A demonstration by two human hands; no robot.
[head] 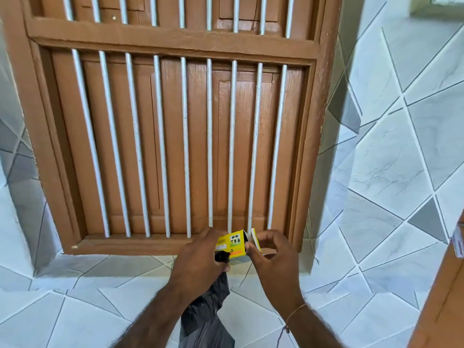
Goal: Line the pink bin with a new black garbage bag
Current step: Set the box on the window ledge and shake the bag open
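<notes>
A small yellow garbage-bag box [232, 246] sits between my two hands, in front of the window's sill. My left hand [200, 257] grips the box's left end and also pinches a black garbage bag [208, 315], which hangs down from under that hand towards the bottom edge. My right hand [271, 257] holds the box's right end, with finger and thumb on its open white flap [255, 239]. The pink bin is not in view.
A brown wooden window [175, 136] with white vertical bars fills the wall ahead. Pale tiles with grey lines cover the ledge [100, 297] and the wall at right. A brown wooden edge [442, 297] stands at the lower right.
</notes>
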